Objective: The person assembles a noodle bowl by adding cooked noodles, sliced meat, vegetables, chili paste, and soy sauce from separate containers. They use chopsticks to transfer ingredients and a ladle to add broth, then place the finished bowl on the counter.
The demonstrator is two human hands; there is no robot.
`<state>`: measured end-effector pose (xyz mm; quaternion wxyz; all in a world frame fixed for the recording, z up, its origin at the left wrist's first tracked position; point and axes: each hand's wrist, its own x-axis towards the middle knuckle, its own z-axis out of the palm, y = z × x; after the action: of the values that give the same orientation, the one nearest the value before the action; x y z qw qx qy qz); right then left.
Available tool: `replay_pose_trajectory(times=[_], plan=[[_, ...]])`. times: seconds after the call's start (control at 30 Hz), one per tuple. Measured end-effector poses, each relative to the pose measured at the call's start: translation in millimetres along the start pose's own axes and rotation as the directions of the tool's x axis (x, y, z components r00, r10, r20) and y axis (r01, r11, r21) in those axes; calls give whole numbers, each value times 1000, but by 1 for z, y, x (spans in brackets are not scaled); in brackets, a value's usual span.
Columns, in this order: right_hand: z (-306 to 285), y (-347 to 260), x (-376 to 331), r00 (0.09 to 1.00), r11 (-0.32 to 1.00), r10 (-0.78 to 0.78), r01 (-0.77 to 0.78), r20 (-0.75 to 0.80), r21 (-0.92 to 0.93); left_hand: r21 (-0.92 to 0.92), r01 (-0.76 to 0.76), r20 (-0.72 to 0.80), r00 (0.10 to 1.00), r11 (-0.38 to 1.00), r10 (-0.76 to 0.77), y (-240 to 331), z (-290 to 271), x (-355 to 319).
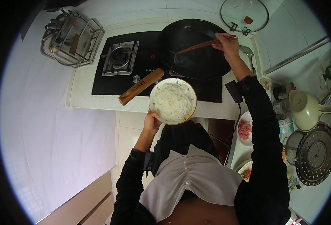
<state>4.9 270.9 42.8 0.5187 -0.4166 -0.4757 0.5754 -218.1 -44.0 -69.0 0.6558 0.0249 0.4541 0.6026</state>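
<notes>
My left hand [151,123] grips the lower left rim of a white bowl [153,111] in front of the stove's edge. White noodles [173,100] fill the bowl. Above the black wok [189,32], my right hand [226,45] is closed around brown wooden chopsticks [199,46]. Their tips point left, over the inside of the wok; whether they touch it I cannot tell. A thin wisp, like steam or smoke, shows near the tips. The wok's wooden handle [141,86] reaches toward the front left, beside the bowl.
The black gas stove [109,84] has a bare burner [119,57] on the left. A metal rack [77,39] holds lids at the far left. A glass lid [244,13] leans at the back right. On the right stand a plate of pink meat [244,129], a spatula [249,54] and a perforated steamer plate [316,155].
</notes>
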Motion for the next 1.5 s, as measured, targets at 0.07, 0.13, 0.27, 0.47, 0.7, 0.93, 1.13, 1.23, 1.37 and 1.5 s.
replay_pose_trajectory(times=[0.07,0.13,0.27,0.47,0.7,0.93,1.13,1.23,1.37,1.5], plan=[[2,2,5,999,995,-39,39,0,-92,5,9,3,1000,1000,-9,0,-1,1],[6,4,11,997,967,-71,74,19,-243,-1,11,-15,1000,1000,-11,-1,-1,1],[16,16,15,1000,982,-9,14,30,-191,-13,8,-33,999,1000,-9,-4,-2,2],[25,36,17,997,997,67,-66,31,-34,-7,15,-70,997,1000,-16,-7,-5,1],[18,41,18,977,976,211,-210,-16,55,-10,-2,-71,998,1000,1,-6,4,0],[-5,23,7,955,955,284,-290,90,62,-5,2,-53,999,1000,-2,-5,4,5],[-11,-10,-30,933,947,312,-320,178,18,16,15,7,1000,1000,-15,-3,2,9],[-2,-25,-68,926,953,301,-282,228,-109,0,21,8,1000,1000,-21,-3,4,10],[-6,-47,-77,985,985,72,-45,160,-169,3,8,-9,1000,1000,-8,-2,6,10],[-24,-48,-31,992,948,-124,123,13,-292,-14,13,-10,1000,1000,-13,-2,8,9]])
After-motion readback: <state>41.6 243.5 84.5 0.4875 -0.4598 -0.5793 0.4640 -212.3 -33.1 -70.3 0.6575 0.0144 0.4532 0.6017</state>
